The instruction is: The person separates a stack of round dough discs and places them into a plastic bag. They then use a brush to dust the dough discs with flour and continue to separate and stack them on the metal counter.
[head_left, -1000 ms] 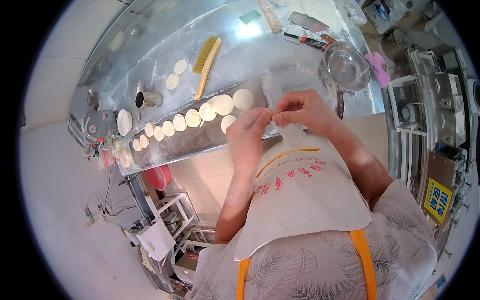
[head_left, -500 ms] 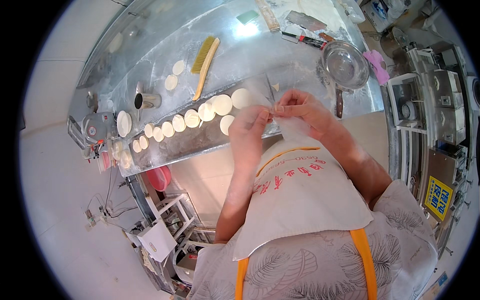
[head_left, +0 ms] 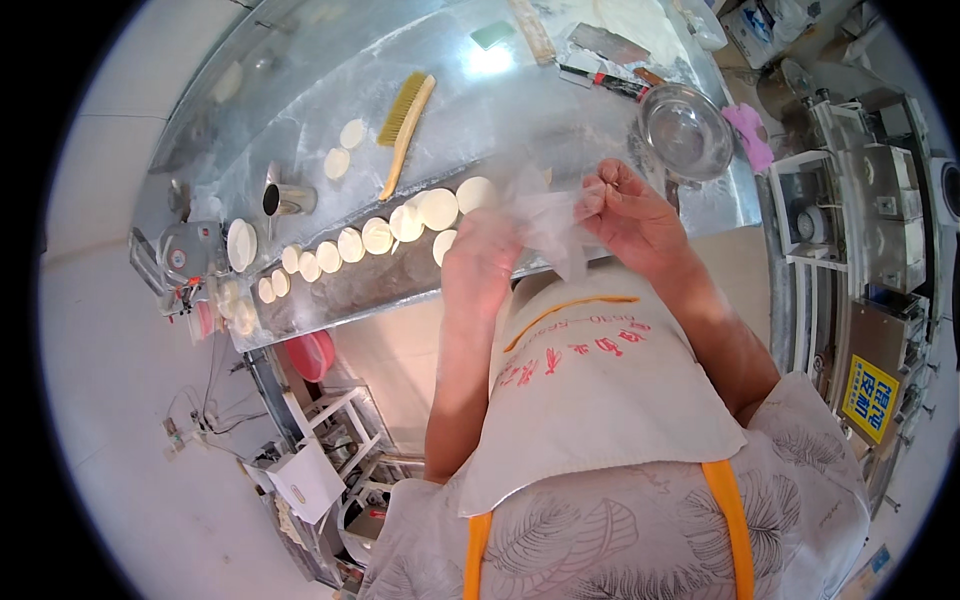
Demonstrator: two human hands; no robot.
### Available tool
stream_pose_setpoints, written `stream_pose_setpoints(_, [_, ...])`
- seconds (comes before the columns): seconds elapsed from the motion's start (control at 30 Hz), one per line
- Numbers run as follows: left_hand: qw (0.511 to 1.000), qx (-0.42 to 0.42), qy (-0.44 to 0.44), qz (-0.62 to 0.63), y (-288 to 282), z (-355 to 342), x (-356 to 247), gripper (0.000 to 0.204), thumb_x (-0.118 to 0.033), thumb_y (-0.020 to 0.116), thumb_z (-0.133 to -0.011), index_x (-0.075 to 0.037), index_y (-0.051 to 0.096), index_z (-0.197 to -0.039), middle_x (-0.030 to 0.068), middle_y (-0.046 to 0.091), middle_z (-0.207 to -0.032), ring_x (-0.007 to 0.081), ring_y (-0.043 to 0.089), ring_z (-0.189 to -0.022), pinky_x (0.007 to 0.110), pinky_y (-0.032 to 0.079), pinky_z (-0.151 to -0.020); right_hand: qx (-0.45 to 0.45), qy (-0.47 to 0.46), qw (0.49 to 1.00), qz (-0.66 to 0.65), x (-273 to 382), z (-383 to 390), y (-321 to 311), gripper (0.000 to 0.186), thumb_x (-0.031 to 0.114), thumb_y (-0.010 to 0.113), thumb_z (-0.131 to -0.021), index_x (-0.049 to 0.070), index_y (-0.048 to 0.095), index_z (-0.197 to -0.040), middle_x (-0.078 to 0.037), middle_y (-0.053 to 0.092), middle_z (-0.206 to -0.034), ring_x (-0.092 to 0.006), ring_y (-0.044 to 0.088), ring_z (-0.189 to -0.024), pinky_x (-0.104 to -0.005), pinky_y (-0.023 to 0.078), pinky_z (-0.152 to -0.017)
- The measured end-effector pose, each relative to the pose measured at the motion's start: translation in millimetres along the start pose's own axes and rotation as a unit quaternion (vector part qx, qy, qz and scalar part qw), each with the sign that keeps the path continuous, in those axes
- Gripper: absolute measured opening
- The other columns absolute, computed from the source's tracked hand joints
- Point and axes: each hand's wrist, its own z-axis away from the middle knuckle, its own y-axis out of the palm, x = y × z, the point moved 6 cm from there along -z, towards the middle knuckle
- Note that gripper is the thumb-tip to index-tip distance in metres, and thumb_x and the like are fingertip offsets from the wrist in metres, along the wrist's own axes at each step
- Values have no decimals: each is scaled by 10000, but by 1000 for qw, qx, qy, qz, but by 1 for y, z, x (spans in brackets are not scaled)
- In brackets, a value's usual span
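Observation:
A thin, see-through plastic bag [head_left: 560, 235] is stretched between my two hands above the table's near edge. My right hand [head_left: 635, 215] pinches one side of it, thumb against fingers. At the bag's other side, my left hand [head_left: 483, 252] is closed on it, smeared by motion. Just beyond and left of that hand runs a row of round, pale dough wrappers [head_left: 438, 209], laid in overlapping stacks. One more pale round stack [head_left: 444, 246] sits partly hidden behind my left hand.
On the metal table [head_left: 340, 70] lie a wooden-handled brush [head_left: 405, 130], loose wrappers [head_left: 337, 163], a metal cup [head_left: 290, 200] and a scraper [head_left: 610, 43]. A metal bowl [head_left: 688, 130] stands at the right beside a pink cloth [head_left: 748, 136]. A grey scale-like device [head_left: 188, 255] is at the far left.
My hands have moved apart, right hand to the right and left hand slightly left. The plastic bag between them has spread out wider.

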Motion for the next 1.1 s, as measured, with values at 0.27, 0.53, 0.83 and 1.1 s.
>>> stream_pose_setpoints(0.27, [982,-140,-14,127,-35,-24,-9,47,-79,543,-1110,-89,568,-1071,26,604,-886,128,520,-676,302,478,-591,16,49,998,40,46,42,-51,260,146,659,-1057,71,579,-1292,-42,591,-1107,-176,608,-967,-324,523,-889])
stream_pose_setpoints(0.53, [982,-43,38,-181,21,-38,-16,104,-219,553,-1150,-115,550,-1159,-32,608,-873,19,407,-574,213,333,-484,-35,128,722,679,25,-12,12,539,203,730,-954,45,596,-1451,-63,698,-1100,-157,614,-847,-319,528,-808])
stream_pose_setpoints(0.83, [897,64,72,-432,-6,-12,-8,355,-80,831,-879,-31,635,-1170,35,617,-840,128,560,-641,305,497,-642,-238,31,658,714,54,-11,-49,227,144,743,-892,71,789,-1102,-125,777,-959,-199,719,-913,-331,554,-886])
stream_pose_setpoints(1.1, [855,-110,54,-503,8,-68,-92,311,-121,806,-870,9,675,-1120,163,662,-984,299,675,-898,404,546,-787,-227,32,529,817,63,-53,81,344,121,681,-927,91,717,-1268,-147,774,-1020,-317,746,-899,-367,583,-824])
